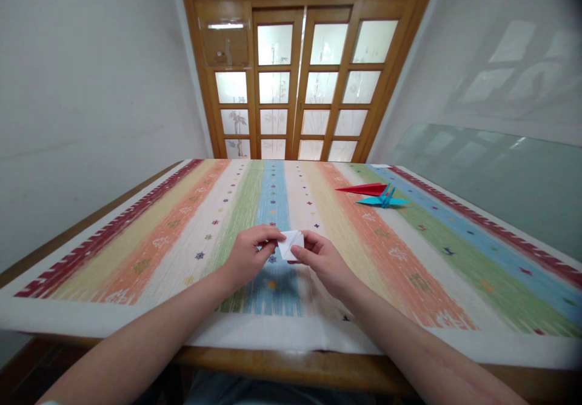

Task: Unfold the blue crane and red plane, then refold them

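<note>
A small piece of folded white paper point(289, 247) is held up just above the striped tablecloth, near the middle of the table. My left hand point(253, 251) pinches its left corner between thumb and fingers. On the other side, my right hand point(321, 256) grips the right part, the thumb lying across the front and the fingers behind. Crease lines run over the paper's face. The fingers hide its back and right edge.
A blue paper crane point(384, 199) and a red paper plane point(364, 189) lie together at the right rear of the tablecloth point(173, 241). Beyond the table stand wooden glazed doors point(297, 83). A glass panel point(491, 174) leans along the right wall.
</note>
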`<state>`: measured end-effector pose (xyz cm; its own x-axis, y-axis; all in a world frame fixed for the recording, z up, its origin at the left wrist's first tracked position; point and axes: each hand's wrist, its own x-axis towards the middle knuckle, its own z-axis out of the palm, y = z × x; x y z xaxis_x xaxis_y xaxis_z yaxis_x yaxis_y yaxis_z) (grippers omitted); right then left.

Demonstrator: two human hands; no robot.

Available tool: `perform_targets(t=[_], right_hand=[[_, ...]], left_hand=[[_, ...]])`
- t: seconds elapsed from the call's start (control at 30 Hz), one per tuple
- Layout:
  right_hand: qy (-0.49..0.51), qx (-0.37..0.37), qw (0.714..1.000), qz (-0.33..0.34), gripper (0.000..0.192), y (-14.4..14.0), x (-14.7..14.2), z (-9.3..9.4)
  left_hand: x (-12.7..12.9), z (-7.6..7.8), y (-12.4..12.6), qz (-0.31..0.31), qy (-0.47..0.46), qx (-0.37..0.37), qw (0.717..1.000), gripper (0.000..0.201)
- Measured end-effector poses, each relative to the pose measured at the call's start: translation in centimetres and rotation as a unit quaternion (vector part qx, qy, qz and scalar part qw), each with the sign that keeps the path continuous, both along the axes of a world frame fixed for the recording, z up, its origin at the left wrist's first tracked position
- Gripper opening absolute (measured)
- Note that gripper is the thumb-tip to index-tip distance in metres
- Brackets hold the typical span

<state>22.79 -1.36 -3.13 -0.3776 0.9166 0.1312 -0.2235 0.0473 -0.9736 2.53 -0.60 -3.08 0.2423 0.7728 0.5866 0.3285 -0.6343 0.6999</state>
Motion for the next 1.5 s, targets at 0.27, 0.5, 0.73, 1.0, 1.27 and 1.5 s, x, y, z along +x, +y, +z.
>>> perform_targets(t=[0.27,0.5,0.73,1.0,1.27,1.5], right_hand=[[-0.097,0.068,0.991,-0.06,0.022,0.2,0.3,0.0],[-0.117,0.084,0.987,-0.066,0.022,-0.2,-0.2,-0.1],[-0.071,0.034,0.995,-0.069,0.028,0.1,-0.3,-0.9],[-0.163,0.132,0.973,-0.093,0.02,0.0,-0.3,-0.6],[-0.138,0.126,0.978,-0.091,0.022,0.1,-0.2,-0.8],[-0.138,0.155,0.971,-0.118,0.017,0.3,0.2,-0.8]], left_hand=[[0.3,-0.8,0.6,-0.117,-0.124,-0.191,0.967,0.036],[0.6,-0.8,0.4,-0.096,-0.042,-0.18,0.978,0.037],[0.9,-0.3,-0.1,-0.064,0.047,-0.1,0.992,0.032],[1.1,0.3,-0.3,-0.087,0.035,-0.027,0.995,0.021],[1.2,0.6,-0.4,-0.072,0.009,-0.055,0.996,0.01],[0.9,0.4,-0.2,-0.068,-0.027,-0.096,0.993,0.008]])
